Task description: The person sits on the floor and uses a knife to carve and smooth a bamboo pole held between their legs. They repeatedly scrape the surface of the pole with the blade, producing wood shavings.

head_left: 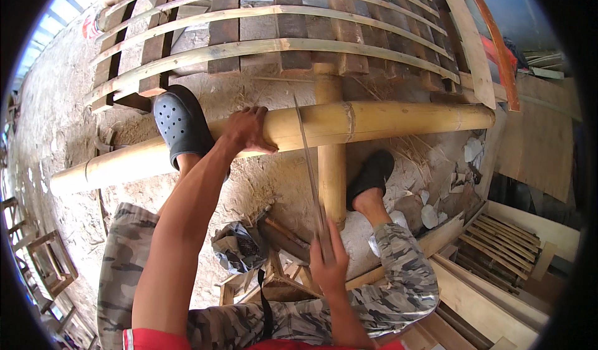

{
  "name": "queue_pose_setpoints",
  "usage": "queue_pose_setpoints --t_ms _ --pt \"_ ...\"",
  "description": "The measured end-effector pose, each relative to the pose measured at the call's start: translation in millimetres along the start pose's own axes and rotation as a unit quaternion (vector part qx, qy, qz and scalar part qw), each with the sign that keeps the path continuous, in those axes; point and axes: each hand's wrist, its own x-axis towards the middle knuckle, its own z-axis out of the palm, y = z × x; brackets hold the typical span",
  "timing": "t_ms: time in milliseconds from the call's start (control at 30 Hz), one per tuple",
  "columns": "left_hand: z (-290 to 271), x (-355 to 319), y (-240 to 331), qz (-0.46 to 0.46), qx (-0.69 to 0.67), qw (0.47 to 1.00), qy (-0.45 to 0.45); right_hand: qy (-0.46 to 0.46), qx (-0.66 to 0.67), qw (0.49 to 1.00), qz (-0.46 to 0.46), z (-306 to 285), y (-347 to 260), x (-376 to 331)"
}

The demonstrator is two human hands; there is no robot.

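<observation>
A thick yellow bamboo pole (405, 118) lies crosswise in front of me. My left hand (248, 130) grips it from above, thumb on the near side and fingers over the far side. My left foot, in a dark clog (182, 121), rests on the pole left of that hand. In my right hand (329, 261) is the handle of a saw (309, 163). Its long thin blade points away from me and crosses the pole just right of my left hand. Under the pole, a second bamboo piece (332, 182) runs away from me.
Beyond the pole stands a slatted bamboo and wood rack (280, 46). My right foot's clog (372, 177) is on the ground beside the lower bamboo. A crumpled dark plastic bag (239, 246) lies near my legs. Boards and a slatted frame (498, 244) are at the right.
</observation>
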Motion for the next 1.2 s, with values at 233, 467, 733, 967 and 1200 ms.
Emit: queue_pose_setpoints --t_ms 233,467,733,967,1200 --pt "-6 3 11 -0.017 0.013 0.999 -0.041 0.018 0.000 0.998 -0.068 15 -8 48" --pt "0 16 22 0.012 0.013 0.998 -0.058 -0.001 -0.030 0.999 0.023 43 -9 164" --pt "-1 0 8 -0.018 0.018 1.000 -0.009 -0.053 -0.013 0.997 0.055 -30 -47 -15" --pt "-1 12 20 0.001 0.013 0.999 -0.031 0.019 -0.074 0.997 -0.028 55 -7 187" --pt "-7 -3 0 -0.008 0.034 0.999 -0.036 -0.040 0.038 0.998 0.028 -9 -22 -2"
